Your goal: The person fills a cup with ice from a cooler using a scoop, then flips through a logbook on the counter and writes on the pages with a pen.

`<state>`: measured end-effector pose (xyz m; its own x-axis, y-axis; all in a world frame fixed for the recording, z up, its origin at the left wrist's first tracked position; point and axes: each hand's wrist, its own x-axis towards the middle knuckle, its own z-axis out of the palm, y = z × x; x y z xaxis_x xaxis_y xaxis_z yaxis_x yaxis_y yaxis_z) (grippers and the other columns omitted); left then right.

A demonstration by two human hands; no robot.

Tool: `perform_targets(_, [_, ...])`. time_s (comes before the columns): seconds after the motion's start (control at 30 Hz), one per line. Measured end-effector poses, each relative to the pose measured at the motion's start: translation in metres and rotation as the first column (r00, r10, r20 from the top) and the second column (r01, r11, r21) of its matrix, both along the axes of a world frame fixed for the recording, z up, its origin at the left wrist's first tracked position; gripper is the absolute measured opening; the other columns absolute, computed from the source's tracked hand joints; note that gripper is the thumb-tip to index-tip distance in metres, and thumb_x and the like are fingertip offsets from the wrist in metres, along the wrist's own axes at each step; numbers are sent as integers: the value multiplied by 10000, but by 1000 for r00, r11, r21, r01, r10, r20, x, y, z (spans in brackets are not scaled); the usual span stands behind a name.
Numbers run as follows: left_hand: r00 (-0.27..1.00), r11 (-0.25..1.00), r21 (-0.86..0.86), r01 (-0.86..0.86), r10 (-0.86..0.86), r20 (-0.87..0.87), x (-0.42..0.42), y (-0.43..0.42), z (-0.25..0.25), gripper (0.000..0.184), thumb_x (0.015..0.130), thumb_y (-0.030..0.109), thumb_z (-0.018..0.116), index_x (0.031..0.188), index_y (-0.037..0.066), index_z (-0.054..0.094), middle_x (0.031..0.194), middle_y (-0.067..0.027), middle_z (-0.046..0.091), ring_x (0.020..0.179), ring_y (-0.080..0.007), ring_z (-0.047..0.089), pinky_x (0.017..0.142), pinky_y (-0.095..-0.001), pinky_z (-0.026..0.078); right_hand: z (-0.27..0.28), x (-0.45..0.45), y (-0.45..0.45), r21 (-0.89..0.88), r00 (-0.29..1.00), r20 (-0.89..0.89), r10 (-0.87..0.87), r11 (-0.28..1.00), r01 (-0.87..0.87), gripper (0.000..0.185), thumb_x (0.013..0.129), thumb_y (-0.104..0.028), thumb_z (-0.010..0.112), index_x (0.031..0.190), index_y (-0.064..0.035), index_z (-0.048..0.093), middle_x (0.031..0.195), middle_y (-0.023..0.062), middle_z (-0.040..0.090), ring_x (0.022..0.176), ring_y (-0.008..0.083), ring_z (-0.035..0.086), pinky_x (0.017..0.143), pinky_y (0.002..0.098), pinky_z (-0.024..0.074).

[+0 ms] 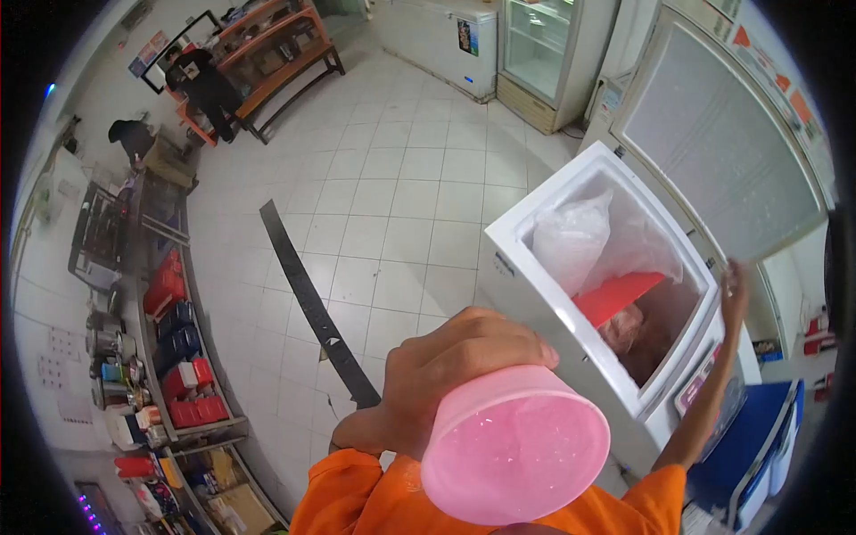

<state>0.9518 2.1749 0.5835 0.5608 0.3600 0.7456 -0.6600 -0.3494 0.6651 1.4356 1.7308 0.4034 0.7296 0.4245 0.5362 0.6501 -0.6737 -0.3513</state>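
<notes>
Close to the camera, my left hand (473, 350) grips a pink plastic cup (517, 450) from its far side. The cup's wide mouth tilts toward me, and small clear specks or droplets show inside. My right hand (734, 290) reaches out to the right, its fingers at the edge of the raised lid (713, 125) of a white chest freezer (557, 330); they look curled on it, though small in view. Inside the freezer are white plastic bags (571, 241), a red flat piece (620, 299) and a wrapped reddish bundle (621, 330).
A blue cooler box (749, 437) stands right of the freezer. Another chest freezer (437, 45) and a glass-door fridge (535, 53) line the back. A person in dark clothes (201, 85) is by an orange wooden shelf (276, 62). Cluttered shelves (187, 357) run along the left; a dark strip (308, 285) crosses the tiles.
</notes>
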Motion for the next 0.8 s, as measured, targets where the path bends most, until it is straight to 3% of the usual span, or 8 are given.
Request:
perform_targets(0.17, [986,986,-52,-158,160,46,102,-16,14,344,793,162,824,1036,-14,655,932,-153,724,797,-265,730,700,-369,582,154,230,32,-146,849,522,-85,971,187,463,1008,-194,616,1440,-61,518,1410,146,590,1340,280,527,1123,419,387])
perform_targets(0.23, [981,980,-76,-186,190,40,136,-20,23,335,784,186,826,1000,-13,667,903,-154,728,776,-264,731,704,-377,581,218,296,40,-123,686,723,-76,964,236,549,966,-342,670,1416,-64,524,1333,217,611,1221,411,575,1035,450,454])
perform_targets(0.43, [934,936,-28,-350,352,66,216,-23,44,318,756,209,832,968,18,690,859,-137,739,748,-253,733,715,-366,571,323,355,86,-12,775,429,-464,855,519,846,902,-799,433,1491,-196,498,1595,188,371,1522,431,184,1167,668,214])
perform_targets(0.53, [912,915,1,-404,402,83,243,-20,47,336,747,206,842,992,32,692,864,-129,743,749,-249,734,722,-367,568,328,361,94,-143,829,262,-495,829,540,916,871,-822,450,1459,-123,519,1557,187,429,1412,444,400,1099,668,302])
perform_targets(0.63, [910,908,78,-412,407,73,258,-12,55,390,694,192,891,996,43,693,866,-116,746,752,-246,736,732,-376,569,286,418,72,-179,697,492,-521,723,667,927,869,-830,437,1450,-112,525,1521,174,473,1369,418,455,1064,706,301])
perform_targets(0.73, [898,894,88,-440,435,65,271,-10,63,451,632,177,940,989,53,693,873,-106,749,772,-245,740,748,-382,571,294,404,79,-152,572,606,-553,625,766,948,863,-841,430,1480,-125,496,1503,166,490,1366,407,454,1062,748,263])
perform_targets(0.77, [896,892,86,-445,441,60,274,-10,64,471,614,175,952,988,55,692,879,-104,750,782,-244,741,757,-383,572,300,408,74,21,555,630,-544,726,688,967,855,-848,433,1506,-134,464,1520,159,473,1376,395,443,1029,796,235])
perform_targets(0.8, [896,891,96,-445,442,50,275,-9,64,482,607,175,958,990,57,691,885,-103,750,791,-244,743,763,-385,572,305,419,64,5,532,637,-558,692,722,968,852,-847,444,1506,-133,460,1496,163,497,1356,394,466,1029,776,256])
